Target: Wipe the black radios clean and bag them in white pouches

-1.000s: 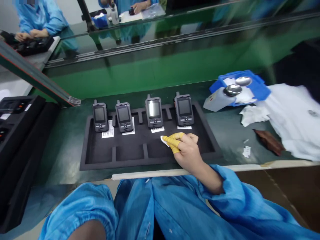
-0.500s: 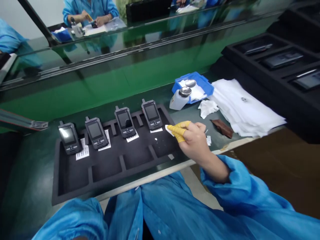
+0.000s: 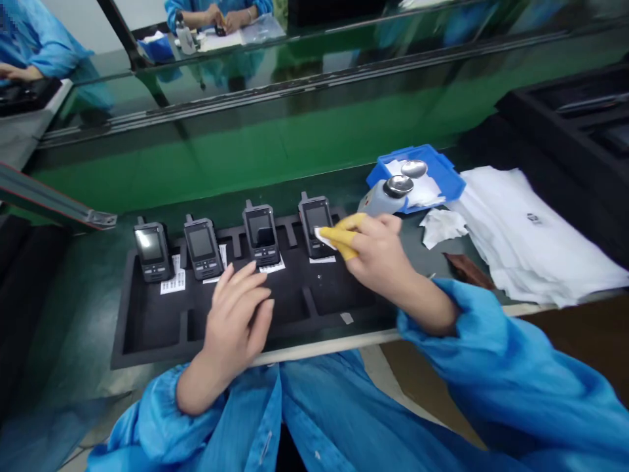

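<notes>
Now L hand (image 3: 236, 316) enters over tray (image 3: 154, 328), fingers loosely spread, & R hand (image 3: 373, 252), pinching wipe (image 3: 323, 237), reaches tray's right-end radio (image 3: 315, 215), so work there's prob on.

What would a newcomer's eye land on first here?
Likely the right hand, its yellow-wrapped fingers pinching a white pad at the rightmost handset of four along the far side of the black tray. Next comes the open left hand over the tray. Right of the tray sit the blue bin and white cloths.
</notes>
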Tool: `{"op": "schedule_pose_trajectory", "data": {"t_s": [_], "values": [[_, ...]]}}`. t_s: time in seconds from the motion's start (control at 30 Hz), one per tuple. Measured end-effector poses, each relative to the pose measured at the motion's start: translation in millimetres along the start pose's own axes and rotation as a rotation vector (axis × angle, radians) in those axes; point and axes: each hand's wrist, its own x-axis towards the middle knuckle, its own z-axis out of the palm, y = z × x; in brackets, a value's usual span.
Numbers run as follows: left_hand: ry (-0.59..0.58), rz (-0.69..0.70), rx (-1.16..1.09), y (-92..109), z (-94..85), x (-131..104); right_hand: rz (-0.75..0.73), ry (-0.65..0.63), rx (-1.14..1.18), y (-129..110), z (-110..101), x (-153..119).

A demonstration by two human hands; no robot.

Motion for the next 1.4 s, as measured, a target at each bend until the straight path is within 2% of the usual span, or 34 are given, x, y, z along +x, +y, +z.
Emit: {"op": "schedule_pose_trajectory", "data": {"t_s": [0.07, 0.17, 0.33, 0.53, 0.67, 0.77, 0.9, 1.03, 1.13, 1.23, 1.33, 1.4], "values": [[-0.01, -0.003, 0.035, -2, 13.6, 0, -0.092, -0.058, 0.015, -12, 14, 27], [-0.087, -0.033, 0.123, -5, 32.5, 0, -0.18, -0.138, -0.001, -27, 37, 60], [-0.127, -0.071, 0.154, -7, 42.5, -4, -0.206, -0.213, -0.023, -38, 58, 80], [-0.153, -0.094, 0.13, -8, 43.4, -5, -0.274, -0.237, -0.057, -41, 61, 75], [-0.154, -0.092, 0.122, -8, 44.6, -5, -0.411, -0.245, -0.069, -40, 61, 62], [-0.163, -0.09, 0.123, -8, 43.9, -5, -0.498, -0.197, -0.082, -40, 63, 51], [-0.153, -0.092, 0.125, -8, 42.9, -5, -0.488, -0.192, -0.086, -43, 65, 39], [-0.155, -0.095, 0.123, -8, 43.2, -5, -0.462, -0.256, -0.042, -44, 53, 26], [-0.154, -0.094, 0.115, -8, 43.1, -6, -0.366, -0.208, -0.01, -33, 31, 14], [-0.156, -0.095, 0.107, -9, 42.5, -6, -0.249, -0.101, -0.046, -7, 4, -1], [-0.159, -0.105, 0.114, -10, 42.3, -6, -0.118, 0.01, -0.176, 29, -14, -17], [-0.155, -0.101, 0.118, -11, 42.4, -7, 0.006, 0.007, -0.284, 51, -19, -28]]}}
